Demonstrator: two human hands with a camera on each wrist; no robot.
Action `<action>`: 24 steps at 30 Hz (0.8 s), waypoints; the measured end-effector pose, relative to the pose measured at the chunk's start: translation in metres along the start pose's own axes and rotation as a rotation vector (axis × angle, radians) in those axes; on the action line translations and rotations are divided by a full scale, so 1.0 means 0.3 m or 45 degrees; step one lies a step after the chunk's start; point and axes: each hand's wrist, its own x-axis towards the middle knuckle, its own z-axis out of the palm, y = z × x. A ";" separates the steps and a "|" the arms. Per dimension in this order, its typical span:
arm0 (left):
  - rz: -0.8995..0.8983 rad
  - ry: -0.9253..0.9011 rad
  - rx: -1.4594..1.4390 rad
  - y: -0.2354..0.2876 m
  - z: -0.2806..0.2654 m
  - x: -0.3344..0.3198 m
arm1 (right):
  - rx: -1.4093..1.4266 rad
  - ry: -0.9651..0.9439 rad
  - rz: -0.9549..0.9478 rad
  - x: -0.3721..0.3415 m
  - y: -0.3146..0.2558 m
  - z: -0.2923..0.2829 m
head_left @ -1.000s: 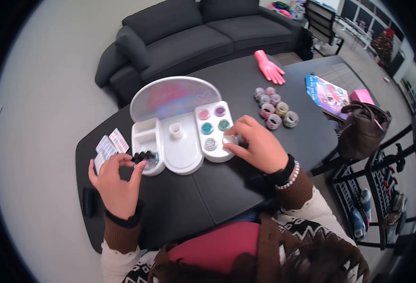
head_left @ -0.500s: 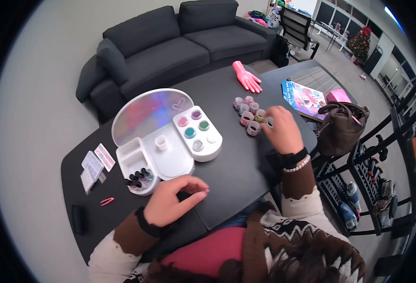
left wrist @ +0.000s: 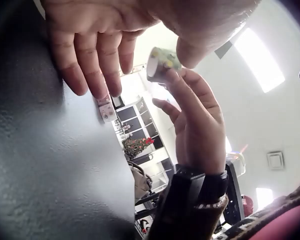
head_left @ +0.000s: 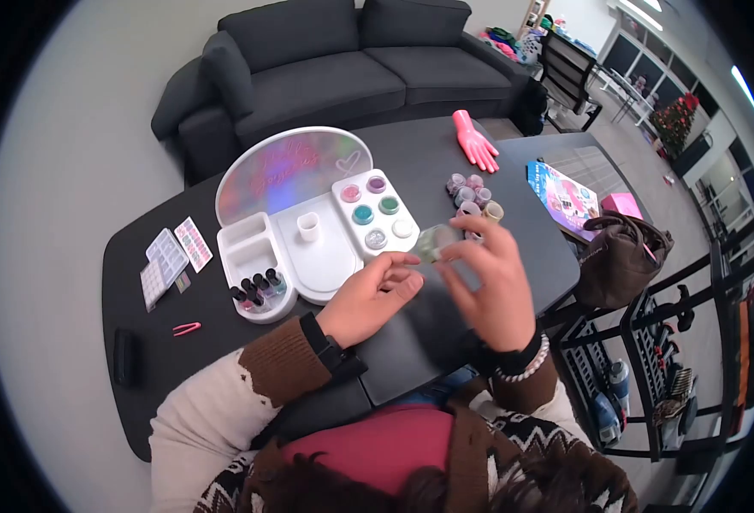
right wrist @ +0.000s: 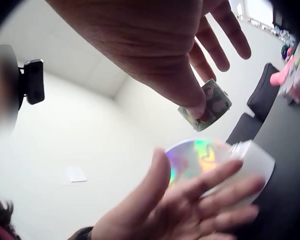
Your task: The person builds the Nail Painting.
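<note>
Between thumb and fingers my right hand (head_left: 496, 286) pinches a green patterned roll (head_left: 433, 243) with a hollow middle, raised over the table. The roll (left wrist: 162, 65) shows yellow spots in the left wrist view. My left hand (head_left: 372, 299) is close beside it, fingers loosely extended and holding nothing. Behind the hands stands a white nail organizer (head_left: 319, 272) with a shiny backboard (head_left: 291, 175). Its right side holds several small pots, including a teal pot (head_left: 363, 214); nail polish bottles (head_left: 258, 291) with black caps fill the front left compartment. More patterned rolls (head_left: 465, 195) are grouped beyond my right hand.
A pink model hand (head_left: 475, 144) lies at the table's back. Sticker sheets (head_left: 193, 244), pink tweezers (head_left: 187, 328) and a black case (head_left: 124, 357) are at the left. To the right are a printed box (head_left: 565, 198), a brown bag (head_left: 623, 261) and a black rack (head_left: 650, 342).
My right hand went from the white pot to the grouped rolls, then came back inward with the green roll. My left hand left the polish bottles and moved right to meet it.
</note>
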 end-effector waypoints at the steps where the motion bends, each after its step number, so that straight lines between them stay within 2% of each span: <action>1: 0.078 0.009 -0.096 -0.002 -0.002 -0.004 | -0.027 -0.016 -0.063 -0.004 -0.020 0.028; 3: 0.176 0.054 -0.272 -0.003 0.008 -0.017 | 0.003 -0.060 -0.091 -0.006 -0.039 0.081; 7: 0.157 0.178 -0.287 0.006 0.010 -0.046 | 0.014 -0.118 -0.112 -0.014 -0.055 0.113; 11: 0.101 0.166 -0.365 0.020 -0.003 -0.054 | -0.029 -0.180 -0.134 -0.016 -0.049 0.093; 13: 0.169 0.190 -0.399 0.021 -0.003 -0.057 | -0.021 -0.190 -0.131 -0.017 -0.050 0.092; 20: 0.138 0.298 -0.406 0.011 -0.016 -0.062 | -0.022 -0.215 -0.137 -0.013 -0.062 0.106; 24: 0.222 0.394 -0.464 0.017 0.007 -0.067 | -0.003 -0.253 -0.113 -0.014 -0.068 0.105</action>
